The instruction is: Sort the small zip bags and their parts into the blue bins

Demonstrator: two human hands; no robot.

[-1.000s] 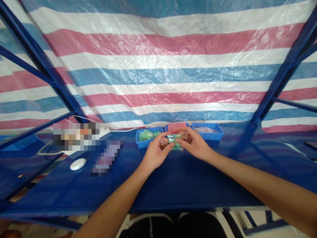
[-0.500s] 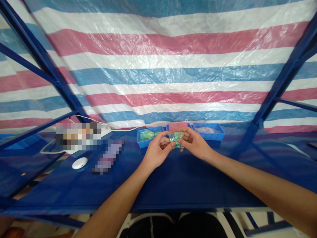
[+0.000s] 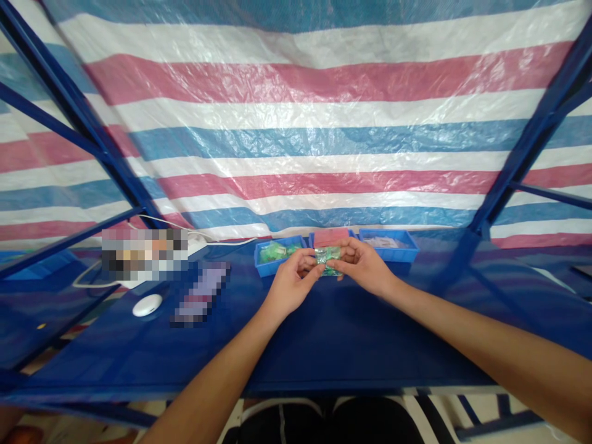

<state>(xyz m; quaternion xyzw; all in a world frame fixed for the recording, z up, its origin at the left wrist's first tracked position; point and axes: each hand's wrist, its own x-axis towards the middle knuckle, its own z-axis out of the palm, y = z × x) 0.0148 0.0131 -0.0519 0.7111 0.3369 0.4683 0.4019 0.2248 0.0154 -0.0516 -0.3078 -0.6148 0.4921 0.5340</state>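
Note:
Between my two hands is a small clear plastic packet [image 3: 327, 254] with green contents; what exactly is inside is too small to tell. My left hand [image 3: 292, 280] pinches its left side, thumb in front and fingers curled behind. On the other side, my right hand [image 3: 361, 266] grips it with the thumb pressed on its front. The packet is held above the blue table, in front of a blue bin [image 3: 355, 234] with a red-pink piece [image 3: 331, 237] in it. Left of that stands a blue bin [image 3: 265, 269] of green packets [image 3: 274, 251].
A third blue bin [image 3: 401, 253] holds pale, flat items. On the blue table [image 3: 324, 345] at left lie a white rounded case [image 3: 147, 305], a pixelated flat object [image 3: 202, 293] and white cables [image 3: 231, 243]. A striped tarp [image 3: 324, 135] hangs behind, between blue metal posts.
My right thumb has shifted slightly left across the packet's front. Both hands keep hold of it in nearly the same place.

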